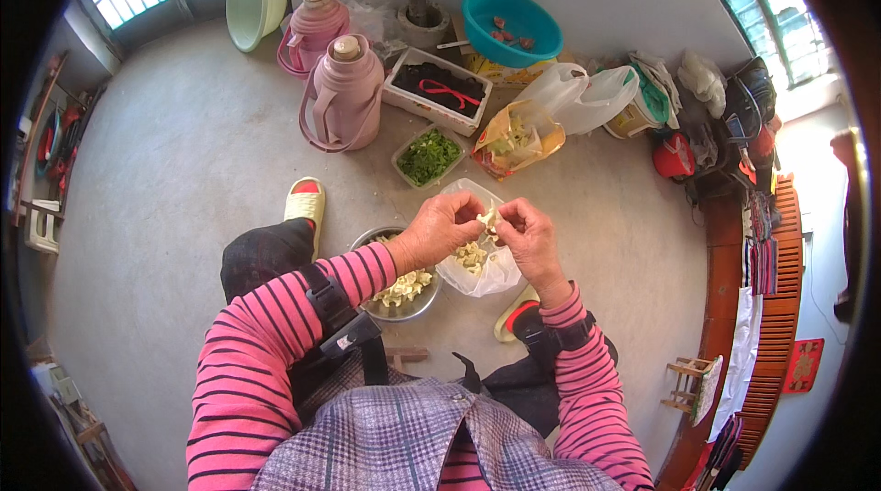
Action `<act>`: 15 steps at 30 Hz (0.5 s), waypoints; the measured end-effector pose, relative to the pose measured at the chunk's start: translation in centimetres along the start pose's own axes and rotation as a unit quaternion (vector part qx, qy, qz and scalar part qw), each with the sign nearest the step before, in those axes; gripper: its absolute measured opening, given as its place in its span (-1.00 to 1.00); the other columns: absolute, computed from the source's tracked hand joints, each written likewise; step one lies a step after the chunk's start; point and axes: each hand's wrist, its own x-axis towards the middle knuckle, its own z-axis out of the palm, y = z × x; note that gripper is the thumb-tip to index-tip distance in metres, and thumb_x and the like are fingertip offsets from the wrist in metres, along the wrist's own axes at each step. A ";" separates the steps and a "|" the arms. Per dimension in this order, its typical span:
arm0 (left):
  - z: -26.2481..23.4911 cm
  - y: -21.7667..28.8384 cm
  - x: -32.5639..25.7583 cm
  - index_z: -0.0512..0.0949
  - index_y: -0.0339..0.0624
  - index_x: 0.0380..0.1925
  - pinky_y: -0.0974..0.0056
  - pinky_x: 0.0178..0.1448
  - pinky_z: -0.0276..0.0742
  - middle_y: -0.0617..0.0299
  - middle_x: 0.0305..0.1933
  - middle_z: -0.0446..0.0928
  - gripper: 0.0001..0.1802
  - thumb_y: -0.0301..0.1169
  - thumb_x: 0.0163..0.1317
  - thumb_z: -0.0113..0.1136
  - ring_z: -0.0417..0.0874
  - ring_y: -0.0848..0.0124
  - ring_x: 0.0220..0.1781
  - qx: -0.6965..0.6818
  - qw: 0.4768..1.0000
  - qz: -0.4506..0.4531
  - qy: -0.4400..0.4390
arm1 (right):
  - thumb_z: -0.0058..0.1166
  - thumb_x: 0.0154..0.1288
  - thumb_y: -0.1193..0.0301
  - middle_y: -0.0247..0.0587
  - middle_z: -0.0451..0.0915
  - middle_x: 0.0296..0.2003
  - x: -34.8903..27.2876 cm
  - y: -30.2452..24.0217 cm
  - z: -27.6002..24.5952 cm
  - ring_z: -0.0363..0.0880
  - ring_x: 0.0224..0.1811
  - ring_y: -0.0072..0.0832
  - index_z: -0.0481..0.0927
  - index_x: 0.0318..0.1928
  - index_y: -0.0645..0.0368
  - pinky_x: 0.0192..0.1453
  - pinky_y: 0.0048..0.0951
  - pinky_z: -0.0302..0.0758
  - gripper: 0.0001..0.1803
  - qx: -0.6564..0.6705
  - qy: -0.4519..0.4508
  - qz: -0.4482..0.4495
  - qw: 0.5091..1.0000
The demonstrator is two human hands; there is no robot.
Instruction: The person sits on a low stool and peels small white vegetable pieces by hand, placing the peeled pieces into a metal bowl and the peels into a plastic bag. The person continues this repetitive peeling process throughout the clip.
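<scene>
Both my hands meet in front of me over a clear plastic bag. A pale cream, ragged piece that looks like mushroom is pinched between them. My left hand grips its left side with thumb and fingers. From the other side, my right hand holds it at the fingertips. More pale pieces lie in the bag below. Partly under my left wrist stands a round metal bowl with several similar pieces in it.
Beyond the bag are a tub of chopped greens, an orange bag, a white foam box and a teal basin. Two pink thermos flasks stand left of them. A small stool is at right.
</scene>
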 end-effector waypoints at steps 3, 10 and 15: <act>-0.1 0.5 -0.2 0.44 -0.26 -0.10 0.35 -0.20 0.64 0.24 -0.30 0.57 -0.79 -0.45 0.31 0.14 0.67 0.48 -0.27 -0.024 0.999 -0.025 0.001 | 0.16 0.23 0.53 -0.30 0.60 -0.33 -0.1 -0.6 0.1 0.57 -0.32 -0.60 0.55 -0.20 0.27 -0.25 -0.53 0.56 -0.86 -0.034 0.013 -0.039 0.999; -0.6 1.2 -0.1 0.42 -0.25 -0.06 0.26 -0.19 0.71 0.18 -0.26 0.58 -0.74 -0.30 0.42 0.07 0.71 0.37 -0.25 -0.226 0.962 -0.151 -0.023 | 0.14 0.12 0.66 -0.15 0.53 -0.04 -0.4 -2.0 0.4 0.60 -0.10 -0.44 0.55 -0.14 0.22 -0.13 -0.46 0.63 -0.74 -0.112 0.029 -0.187 0.975; -0.5 0.8 0.0 0.44 -0.25 -0.06 0.28 -0.20 0.70 0.17 -0.24 0.58 -0.76 -0.34 0.40 0.12 0.71 0.37 -0.26 -0.242 0.964 -0.106 -0.041 | 0.11 0.11 0.74 -0.16 0.50 -0.01 -0.2 -1.8 0.6 0.57 0.00 -0.43 0.55 -0.09 0.21 -0.02 -0.44 0.62 -0.66 -0.121 0.015 -0.223 0.967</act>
